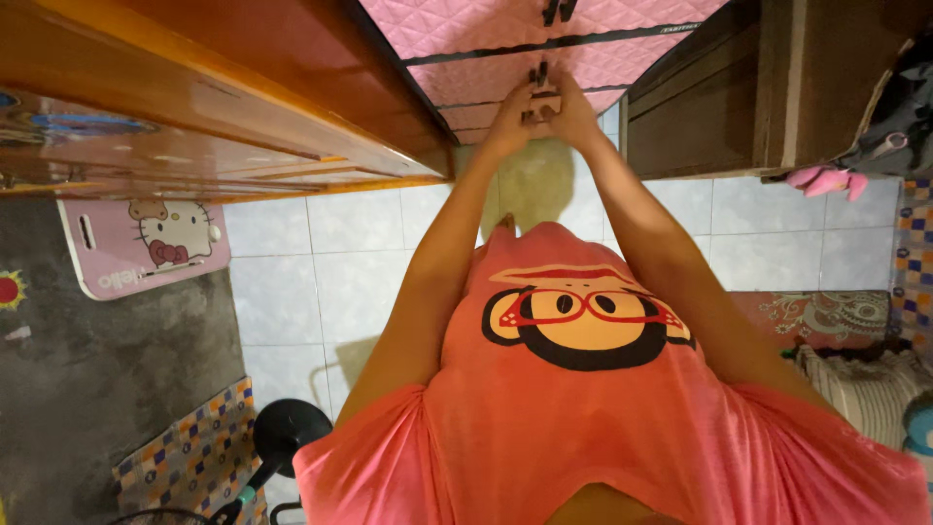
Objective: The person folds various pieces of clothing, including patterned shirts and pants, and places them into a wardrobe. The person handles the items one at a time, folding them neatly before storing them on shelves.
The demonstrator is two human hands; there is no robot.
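A pink quilted fabric case stands ahead of me on the white tiled floor, crossed by black zip lines. My left hand and my right hand are stretched out together at its lower part, fingers closed around a small black zip pull. I cannot tell which hand pinches the pull. My coral shirt with a cartoon monkey print fills the lower frame.
A glossy wooden cabinet stands at the left, a dark wooden cabinet at the right. On the floor lie a pink cartoon-cat board, a grey rug, a chequered mat, a black fan base and pink slippers.
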